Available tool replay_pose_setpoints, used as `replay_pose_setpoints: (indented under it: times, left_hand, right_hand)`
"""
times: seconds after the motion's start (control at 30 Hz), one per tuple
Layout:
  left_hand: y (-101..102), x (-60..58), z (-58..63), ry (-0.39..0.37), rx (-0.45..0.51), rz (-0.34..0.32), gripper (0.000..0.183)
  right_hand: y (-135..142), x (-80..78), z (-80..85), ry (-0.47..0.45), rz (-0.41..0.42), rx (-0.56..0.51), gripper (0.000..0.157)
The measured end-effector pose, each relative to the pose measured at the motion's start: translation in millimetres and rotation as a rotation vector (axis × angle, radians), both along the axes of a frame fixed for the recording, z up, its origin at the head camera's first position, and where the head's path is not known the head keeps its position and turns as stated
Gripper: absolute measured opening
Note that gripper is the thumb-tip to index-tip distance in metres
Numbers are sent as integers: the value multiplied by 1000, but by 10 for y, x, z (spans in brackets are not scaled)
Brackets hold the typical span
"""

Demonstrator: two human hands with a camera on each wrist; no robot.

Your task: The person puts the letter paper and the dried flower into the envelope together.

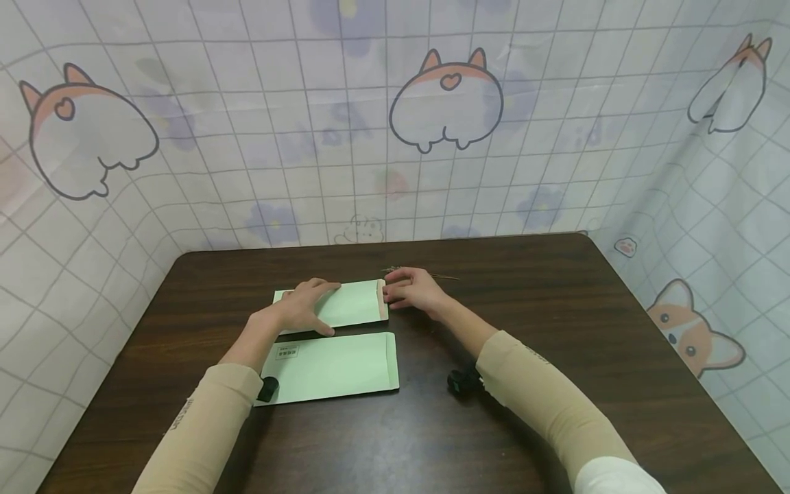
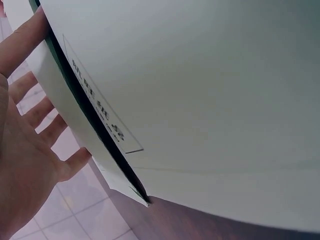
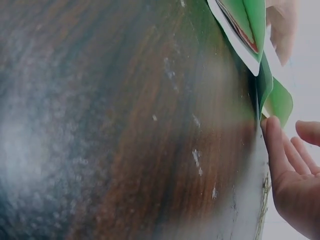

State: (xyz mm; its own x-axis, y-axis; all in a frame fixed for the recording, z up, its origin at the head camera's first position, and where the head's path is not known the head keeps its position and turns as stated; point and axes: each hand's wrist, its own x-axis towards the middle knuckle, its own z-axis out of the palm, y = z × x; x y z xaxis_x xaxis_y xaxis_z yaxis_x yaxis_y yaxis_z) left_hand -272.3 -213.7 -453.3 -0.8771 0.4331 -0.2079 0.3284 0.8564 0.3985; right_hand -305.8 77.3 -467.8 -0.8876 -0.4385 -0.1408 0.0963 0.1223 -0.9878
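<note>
Here both hands lie flat-fingered on the far envelope [image 1: 352, 304], left hand [image 1: 305, 307] on top, right hand [image 1: 412, 291] at its flap edge.

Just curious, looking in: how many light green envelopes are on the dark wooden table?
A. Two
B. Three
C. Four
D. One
A: the far envelope lies under the left hand with the right hand at its flap end, and the near envelope lies untouched in front of it on the table.
</note>
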Motion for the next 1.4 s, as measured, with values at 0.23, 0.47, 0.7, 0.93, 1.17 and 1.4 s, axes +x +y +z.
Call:
replay_pose_setpoints:
  times: [0.23, 0.47, 0.7, 0.93, 1.17, 1.4]
  left_hand:
    - [8, -5, -4, 8, -1, -1, 100]
    - [10, 16, 6, 8, 1, -4, 99]
    - [15, 19, 16, 7, 4, -3, 99]
    - [16, 23, 9, 14, 6, -6, 99]
    - [27, 38, 11, -1, 24, -7, 99]
    - [6, 37, 8, 3, 17, 3, 99]
  right_hand:
    - [-6, 11, 27, 10, 46, 9, 41]
    - [-37, 23, 29, 14, 58, 17, 42]
    - [-59, 31, 18, -4, 50, 2, 44]
    - [0, 27, -27, -4, 73, -4, 44]
    - [205, -26, -66, 103, 123, 65, 36]
    - [505, -73, -27, 123, 82, 131, 34]
